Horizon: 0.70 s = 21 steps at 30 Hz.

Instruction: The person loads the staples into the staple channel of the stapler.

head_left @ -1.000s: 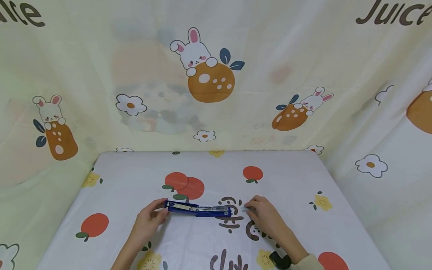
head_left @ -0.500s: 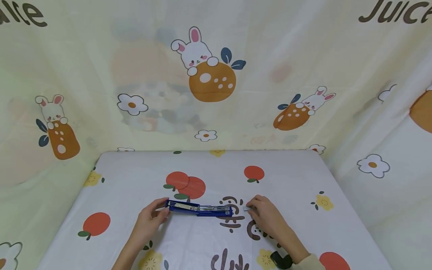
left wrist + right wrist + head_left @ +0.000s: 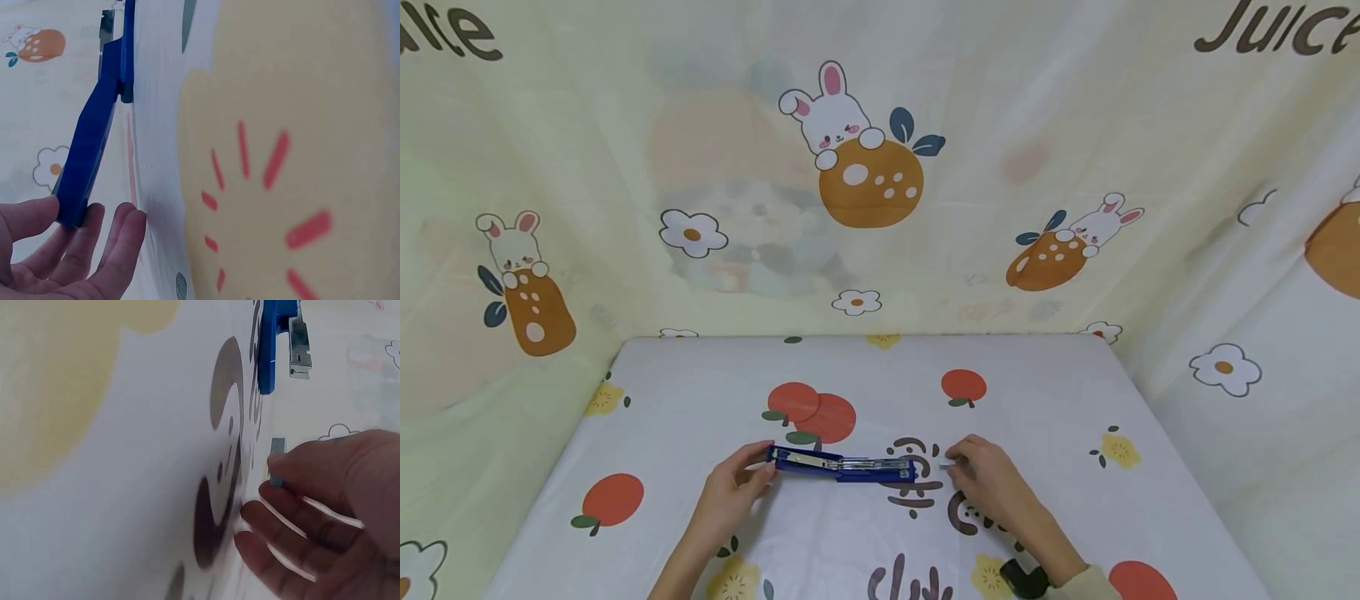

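A blue stapler (image 3: 842, 467) lies folded wide open on the table, its metal staple magazine (image 3: 299, 353) showing on the right half. My left hand (image 3: 730, 483) pinches the end of its raised left arm between thumb and fingers, as the left wrist view also shows. Off the stapler's right end, my right hand (image 3: 992, 479) pinches a small grey strip of staples (image 3: 277, 447) between thumb and index finger, a short gap away from the magazine. The other fingers of that hand spread loosely below the strip.
A white tablecloth (image 3: 1037, 417) printed with fruit, flowers and lettering covers the table. Pale curtains (image 3: 970, 250) with rabbit prints hang behind it and at both sides. A black band (image 3: 1024, 577) sits around the right wrist.
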Each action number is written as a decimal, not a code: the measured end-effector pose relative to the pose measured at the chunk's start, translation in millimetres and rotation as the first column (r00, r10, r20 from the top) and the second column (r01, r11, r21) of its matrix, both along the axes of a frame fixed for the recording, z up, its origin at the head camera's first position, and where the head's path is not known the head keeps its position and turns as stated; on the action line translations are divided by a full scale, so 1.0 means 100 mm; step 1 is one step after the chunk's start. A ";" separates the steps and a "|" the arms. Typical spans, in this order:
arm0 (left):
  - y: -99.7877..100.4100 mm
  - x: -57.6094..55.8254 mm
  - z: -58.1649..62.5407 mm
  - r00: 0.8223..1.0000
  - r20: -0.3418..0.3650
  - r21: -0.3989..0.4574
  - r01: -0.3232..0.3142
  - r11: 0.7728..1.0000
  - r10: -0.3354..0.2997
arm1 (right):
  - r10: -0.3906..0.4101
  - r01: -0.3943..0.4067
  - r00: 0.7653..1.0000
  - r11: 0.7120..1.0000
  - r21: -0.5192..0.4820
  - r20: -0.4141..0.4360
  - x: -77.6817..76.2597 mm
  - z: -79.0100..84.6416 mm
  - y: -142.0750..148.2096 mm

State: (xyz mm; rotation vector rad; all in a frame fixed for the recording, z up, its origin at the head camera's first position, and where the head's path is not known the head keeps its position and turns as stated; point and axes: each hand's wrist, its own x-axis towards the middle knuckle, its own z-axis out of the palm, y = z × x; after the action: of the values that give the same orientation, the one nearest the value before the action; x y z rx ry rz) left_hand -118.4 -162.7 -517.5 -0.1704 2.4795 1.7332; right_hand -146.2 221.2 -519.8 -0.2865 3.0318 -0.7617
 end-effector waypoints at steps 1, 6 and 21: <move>0.00 0.00 0.00 1.000 0.001 0.003 0.000 1.000 0.000 | 0.000 0.000 1.000 1.000 -0.005 -0.001 0.00 0.00 0.00; 0.00 0.01 0.00 1.000 -0.009 0.000 0.007 1.000 -0.007 | 0.009 -0.010 1.000 1.000 -0.025 -0.013 0.00 0.01 -0.01; 0.02 0.01 0.02 1.000 0.005 -0.019 0.001 1.000 -0.001 | 0.043 -0.044 0.999 0.995 -0.084 -0.022 0.02 -0.01 -0.01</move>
State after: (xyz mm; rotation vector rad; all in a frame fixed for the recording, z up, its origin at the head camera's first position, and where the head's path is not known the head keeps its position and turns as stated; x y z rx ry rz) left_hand -117.2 -160.5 -515.1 -0.1754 2.4924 1.7075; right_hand -144.5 220.3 -520.5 -0.3620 3.0052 -0.8910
